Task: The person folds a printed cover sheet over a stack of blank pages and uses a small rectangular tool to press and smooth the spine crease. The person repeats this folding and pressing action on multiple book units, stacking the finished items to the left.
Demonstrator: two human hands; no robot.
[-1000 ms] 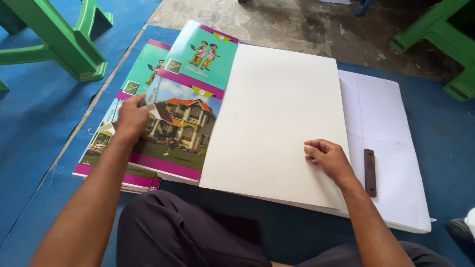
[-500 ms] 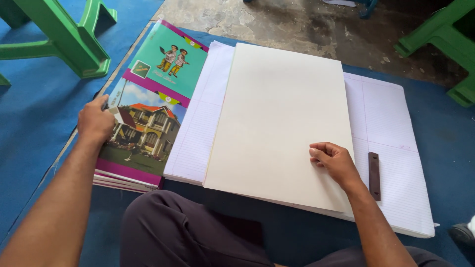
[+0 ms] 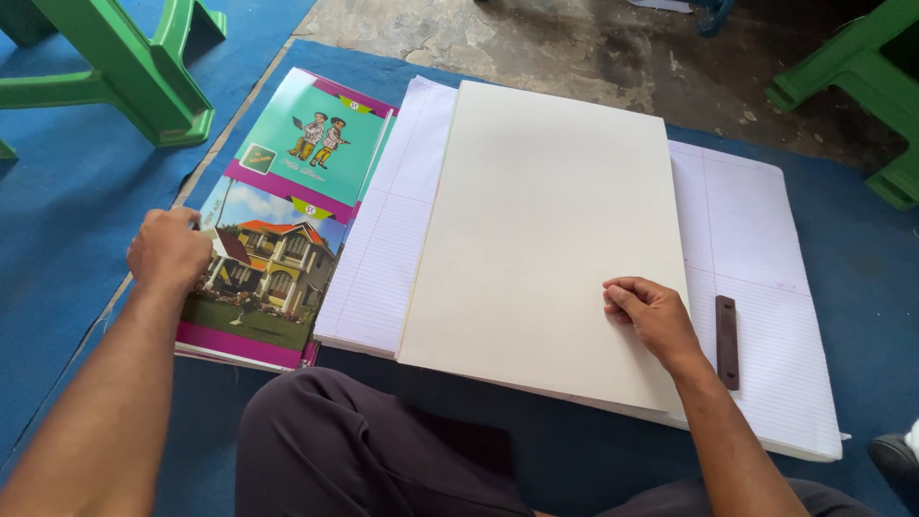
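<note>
Head view: the left hand rests curled, fingers pressed together, on the left edge of a house cover, the top of a stack of exercise books lying on the blue mat. Whether it pinches the cover's edge or only presses on it, I cannot tell. Just beyond that hand, farther from the person, lies a teal cover with two cartoon children, its lower edge tucked against the house cover.

To the right of the left hand, touching the books' right side, lies a pile of lined paper, spread flat. On top of it sits a blank cream board, tilted a little, covering the middle of the lined paper so that ruled strips show on both sides.

The right hand lies on the board's lower right part, fingers loosely bent and close together, tips pressing the board; it grips nothing. Just right of this hand, on the bare lined paper, lies a small dark brown bar, apart from the fingers.

Below both hands the person's dark-trousered knee is raised. Beyond the left hand stands a green stool; beyond the right hand, at the frame's edge, another green leg.
</note>
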